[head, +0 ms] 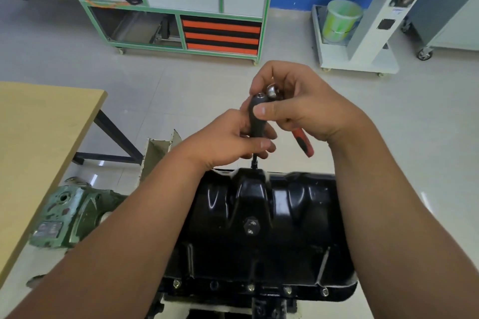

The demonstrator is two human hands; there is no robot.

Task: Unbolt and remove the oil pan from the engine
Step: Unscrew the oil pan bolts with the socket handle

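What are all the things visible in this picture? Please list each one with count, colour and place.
Oil pan: one, glossy black, centre, on the engine.
Drain plug: one, black, middle of the pan.
Flange bolts: several, silver, along the near edge.
Ratchet: one, chrome head, red and black handle, above the far edge.
Extension bar: one, black, upright under the ratchet.
Table: one, tan, left.
Cart: one, green frame, orange drawers, far centre.
Bucket: one, green, far right.
Left hand: grips the bar.
Right hand: holds the ratchet.
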